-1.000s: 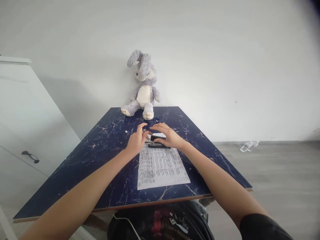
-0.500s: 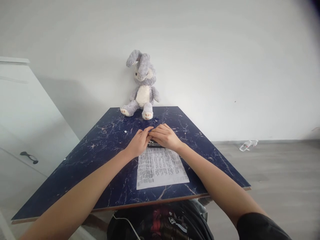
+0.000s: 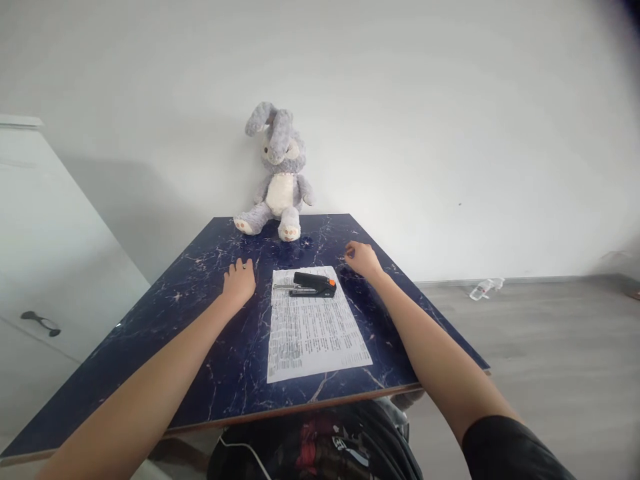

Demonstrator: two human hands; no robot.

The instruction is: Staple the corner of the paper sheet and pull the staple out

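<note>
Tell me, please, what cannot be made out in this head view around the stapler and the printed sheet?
Printed sheet: head view, text too small and blurred to read.
Stapler: too small to tell whether the sheet's far edge sits inside its mouth.
Right hand: curled fingers hide whether it holds anything.
Plastic bottle: label too small to read.
White cabinet: cut off by the left edge.

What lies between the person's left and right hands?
Head view: a black stapler with an orange tip, lying on the far end of a printed sheet. The left hand and right hand flank it, touching neither.
</note>
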